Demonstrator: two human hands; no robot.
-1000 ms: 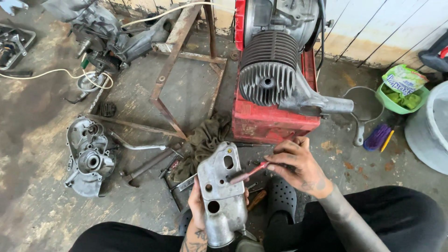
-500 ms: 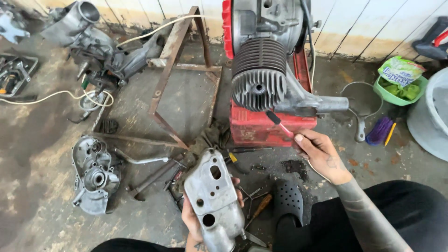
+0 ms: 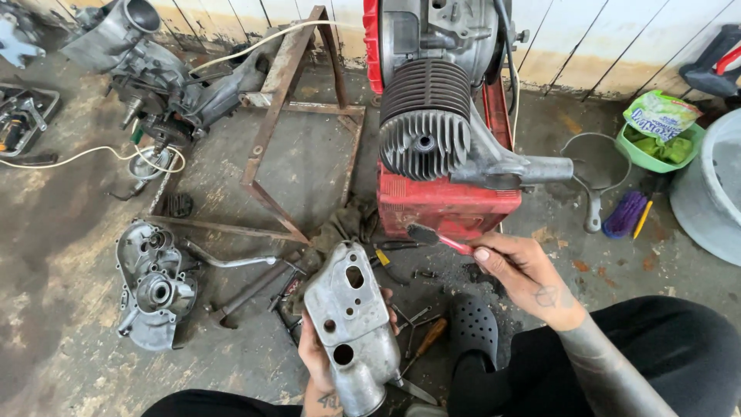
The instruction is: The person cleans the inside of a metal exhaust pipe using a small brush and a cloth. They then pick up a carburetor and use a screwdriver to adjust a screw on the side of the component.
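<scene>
My left hand [image 3: 320, 363] holds a grey metal engine cover [image 3: 351, 324] from below, its flat face with several holes turned up. My right hand [image 3: 529, 276] grips a small brush with a red handle [image 3: 440, 240], its dark bristles pointing left, just in front of the red box [image 3: 448, 205]. On that box rests a finned engine cylinder [image 3: 424, 123] with its casing. The brush is held to the right of and above the cover, apart from it.
A grey crankcase half [image 3: 150, 289] lies on the concrete at the left. A rusty metal frame [image 3: 289, 123], another engine [image 3: 154, 69], loose tools [image 3: 409, 324], a black clog [image 3: 472, 328], a green bowl [image 3: 660, 143] and a grey tub [image 3: 714, 185] surround me.
My right hand carried the red-handled brush off the cover, up toward the engine, then down in front of the red box. The cover has stayed in my left hand.
</scene>
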